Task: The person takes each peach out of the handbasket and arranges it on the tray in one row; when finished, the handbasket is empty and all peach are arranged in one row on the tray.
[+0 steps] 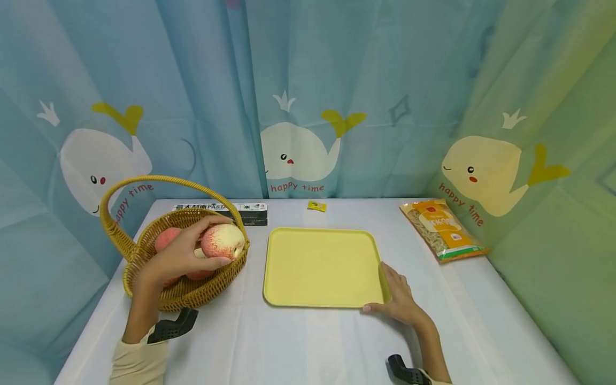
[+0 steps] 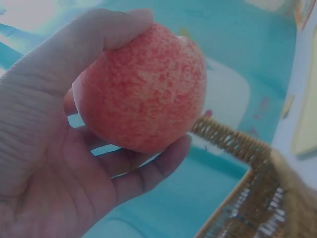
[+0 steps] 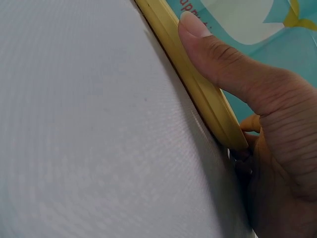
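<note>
Wicker basket (image 1: 204, 299) is standing left of the yellow tray (image 1: 327, 267). Right hand (image 1: 401, 300) is holding the tray's near right corner between thumb and fingers. Left hand (image 1: 180, 254) is gripping one peach (image 1: 223, 241) at the basket's right rim; good practice is probably calling for even finger pressure and rim clearance.

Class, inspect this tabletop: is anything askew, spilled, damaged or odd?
Nothing looks spilled or damaged. Only the orange bag stands out mildly: it lies slanted at the right edge of the table, while the yellow tray sits square.
</note>
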A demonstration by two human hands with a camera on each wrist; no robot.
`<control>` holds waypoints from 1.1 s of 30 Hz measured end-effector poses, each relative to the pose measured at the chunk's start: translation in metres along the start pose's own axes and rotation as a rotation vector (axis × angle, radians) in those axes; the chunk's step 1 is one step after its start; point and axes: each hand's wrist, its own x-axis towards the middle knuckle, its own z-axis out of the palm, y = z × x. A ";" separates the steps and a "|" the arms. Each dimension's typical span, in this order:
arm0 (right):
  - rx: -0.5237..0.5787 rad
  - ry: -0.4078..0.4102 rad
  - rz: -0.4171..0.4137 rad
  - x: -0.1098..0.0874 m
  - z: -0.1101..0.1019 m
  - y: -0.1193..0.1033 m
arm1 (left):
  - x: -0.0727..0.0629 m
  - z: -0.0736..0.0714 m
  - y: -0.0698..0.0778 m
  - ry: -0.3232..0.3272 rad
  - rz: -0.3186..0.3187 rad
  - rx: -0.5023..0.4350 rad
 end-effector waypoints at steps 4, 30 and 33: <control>0.001 -0.007 0.025 0.000 -0.001 0.000 | 0.008 0.010 0.003 -0.025 0.022 -0.040; 0.002 -0.011 0.067 -0.002 0.000 -0.002 | 0.074 0.109 0.002 -0.117 0.060 -0.020; -0.005 -0.015 0.079 -0.002 -0.001 -0.001 | 0.081 0.122 -0.002 -0.121 0.041 -0.021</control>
